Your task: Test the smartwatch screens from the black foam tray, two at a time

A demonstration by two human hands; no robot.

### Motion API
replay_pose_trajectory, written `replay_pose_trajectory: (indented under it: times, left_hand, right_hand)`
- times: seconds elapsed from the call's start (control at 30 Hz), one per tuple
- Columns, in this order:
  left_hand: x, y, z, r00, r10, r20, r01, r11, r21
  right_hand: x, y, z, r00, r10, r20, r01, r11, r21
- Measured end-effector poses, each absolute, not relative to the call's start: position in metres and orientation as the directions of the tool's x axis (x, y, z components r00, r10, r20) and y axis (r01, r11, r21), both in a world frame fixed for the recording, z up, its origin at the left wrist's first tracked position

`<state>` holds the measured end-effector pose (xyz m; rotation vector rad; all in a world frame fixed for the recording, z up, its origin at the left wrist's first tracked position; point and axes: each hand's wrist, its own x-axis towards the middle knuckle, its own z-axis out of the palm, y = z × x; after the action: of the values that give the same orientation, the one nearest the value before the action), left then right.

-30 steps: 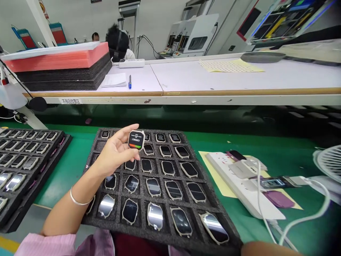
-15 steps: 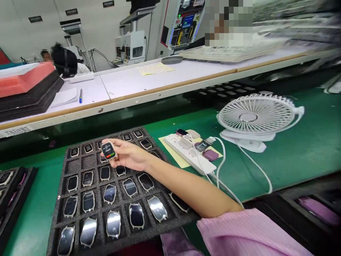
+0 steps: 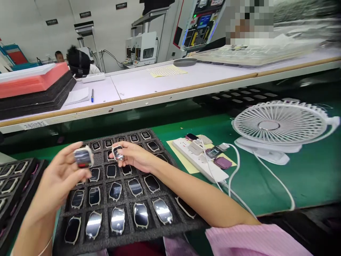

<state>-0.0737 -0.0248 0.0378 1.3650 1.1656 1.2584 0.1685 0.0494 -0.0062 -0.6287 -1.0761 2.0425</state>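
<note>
My left hand (image 3: 62, 170) is over the left side of the foam tray and grips a smartwatch body (image 3: 83, 157), blurred, with some red on its screen. Between the fingers of my right hand (image 3: 133, 154) is a second smartwatch body (image 3: 118, 153), tilted, its screen catching light. Under both hands lies a dark grey foam tray (image 3: 105, 202) with strapless watch bodies in its compartments. Most watches there have dark screens, such as the watch (image 3: 140, 214) in the front row. Those in the back row, like this watch (image 3: 134, 138), show white lines.
A white power strip (image 3: 199, 160) with chargers and cables lies right of the tray, before a white fan (image 3: 279, 122). Another foam tray (image 3: 16, 206) is at left. A shelf (image 3: 149, 83) runs across the back, and a person (image 3: 78, 62) sits beyond it.
My left hand has come in from the left with a watch. My right hand still holds a watch, its lit red and green screen no longer showing. The view has swung slightly left.
</note>
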Motion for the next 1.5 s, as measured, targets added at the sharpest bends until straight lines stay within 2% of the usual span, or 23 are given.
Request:
replay_pose_trajectory:
  times: [0.1,0.2,0.4,0.5,0.6,0.7,0.8,0.87,0.93,1.1,1.23,1.37,1.5]
  left_hand:
    - [-0.066,-0.018,0.038,0.037,0.998,0.052,0.005,-0.052,0.999]
    - [-0.069,-0.006,0.019,-0.033,0.999,-0.027,-0.010,0.027,1.000]
    - [-0.096,0.004,-0.009,-0.057,0.998,-0.030,0.094,0.035,0.995]
    - [-0.112,0.005,-0.015,-0.011,0.999,-0.041,0.096,0.042,0.994]
    - [-0.132,0.010,-0.027,0.030,1.000,-0.010,0.222,0.003,0.975]
    - [-0.152,0.019,-0.042,0.032,0.995,0.092,0.514,-0.095,0.852]
    - [-0.164,0.027,-0.054,0.069,0.988,0.135,0.727,-0.143,0.671]
    - [-0.167,0.031,-0.060,0.105,0.987,0.125,0.774,-0.160,0.613]
    - [-0.167,0.035,-0.063,0.132,0.983,0.127,0.786,-0.182,0.591]
    - [-0.168,0.040,-0.067,0.134,0.980,0.150,0.806,-0.196,0.559]
    - [-0.170,0.039,-0.071,0.114,0.981,0.156,0.802,-0.183,0.568]
    - [-0.169,0.038,-0.074,0.115,0.981,0.159,0.791,-0.187,0.583]
    - [-0.167,0.037,-0.074,0.109,0.981,0.158,0.795,-0.182,0.578]
  right_hand:
    - [0.159,0.047,-0.013,-0.565,0.817,-0.113,-0.279,-0.318,-0.906]
    - [0.149,0.046,-0.018,-0.551,0.825,-0.125,-0.221,-0.289,-0.932]
    - [0.128,0.049,-0.020,-0.614,0.770,-0.174,-0.177,-0.349,-0.920]
    - [0.114,0.055,-0.023,-0.645,0.752,-0.139,-0.146,-0.300,-0.943]
    - [0.100,0.066,-0.030,-0.671,0.736,-0.088,-0.066,-0.178,-0.982]
    - [0.086,0.077,-0.037,-0.687,0.725,-0.056,0.134,0.051,-0.990]
    - [0.073,0.085,-0.039,-0.651,0.755,0.072,0.347,0.381,-0.857]
    - [0.065,0.087,-0.037,-0.635,0.757,0.153,0.385,0.482,-0.787]
    - [0.060,0.090,-0.036,-0.636,0.757,0.149,0.359,0.461,-0.812]
    - [0.053,0.095,-0.042,-0.681,0.732,0.033,0.299,0.318,-0.900]
    - [0.057,0.096,-0.047,-0.703,0.711,0.022,0.267,0.292,-0.919]
    - [0.062,0.093,-0.046,-0.670,0.741,0.035,0.358,0.365,-0.859]
    - [0.059,0.092,-0.046,-0.598,0.796,0.095,0.505,0.466,-0.727]
